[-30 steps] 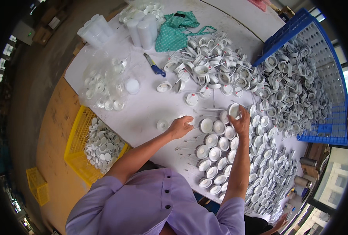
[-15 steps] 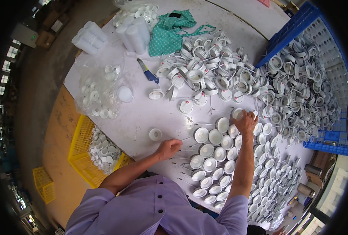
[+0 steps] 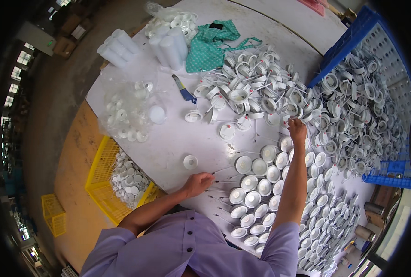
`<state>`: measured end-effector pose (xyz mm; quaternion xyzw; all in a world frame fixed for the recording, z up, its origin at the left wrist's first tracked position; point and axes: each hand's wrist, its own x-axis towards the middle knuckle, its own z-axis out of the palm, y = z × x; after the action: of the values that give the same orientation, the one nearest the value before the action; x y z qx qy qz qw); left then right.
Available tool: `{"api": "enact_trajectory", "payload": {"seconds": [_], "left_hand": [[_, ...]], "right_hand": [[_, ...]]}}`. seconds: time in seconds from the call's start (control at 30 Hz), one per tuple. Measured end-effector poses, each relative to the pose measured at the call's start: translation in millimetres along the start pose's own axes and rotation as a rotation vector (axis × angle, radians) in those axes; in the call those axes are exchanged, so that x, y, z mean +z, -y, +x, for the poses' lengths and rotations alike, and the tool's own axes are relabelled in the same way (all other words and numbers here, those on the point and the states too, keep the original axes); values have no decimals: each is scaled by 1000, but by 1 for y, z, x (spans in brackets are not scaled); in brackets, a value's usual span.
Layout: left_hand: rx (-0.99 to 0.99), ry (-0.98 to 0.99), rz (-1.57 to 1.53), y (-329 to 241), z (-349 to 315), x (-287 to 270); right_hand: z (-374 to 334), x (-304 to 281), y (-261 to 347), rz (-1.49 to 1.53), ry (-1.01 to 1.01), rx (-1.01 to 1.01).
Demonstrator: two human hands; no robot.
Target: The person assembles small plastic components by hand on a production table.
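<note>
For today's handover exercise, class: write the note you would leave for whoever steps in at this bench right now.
Left hand: closed on thin white tubes at the near table edge.
Right hand: reaching into the loose heap of white round plastic caps; grip hidden.
Done: rows of white caps laid out in front of the person.
Left: the heap, plus more in the blue plastic crate.
Yellow crate of white parts stands at the left.

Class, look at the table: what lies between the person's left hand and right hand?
In the head view, between the left hand and the right hand lie rows of white round caps and thin white tubes on the white table.
</note>
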<state>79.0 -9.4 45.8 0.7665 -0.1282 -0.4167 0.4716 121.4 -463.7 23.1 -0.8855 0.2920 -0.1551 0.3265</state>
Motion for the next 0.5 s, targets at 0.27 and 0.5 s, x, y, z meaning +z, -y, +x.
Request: {"api": "enact_trajectory", "payload": {"seconds": [0.27, 0.5], "left_hand": [[58, -28, 21, 1, -16, -9], [175, 143, -181, -11, -8, 0]], "right_hand": [[6, -17, 23, 17, -106, 2], [-36, -57, 70, 269, -257, -66]]}}
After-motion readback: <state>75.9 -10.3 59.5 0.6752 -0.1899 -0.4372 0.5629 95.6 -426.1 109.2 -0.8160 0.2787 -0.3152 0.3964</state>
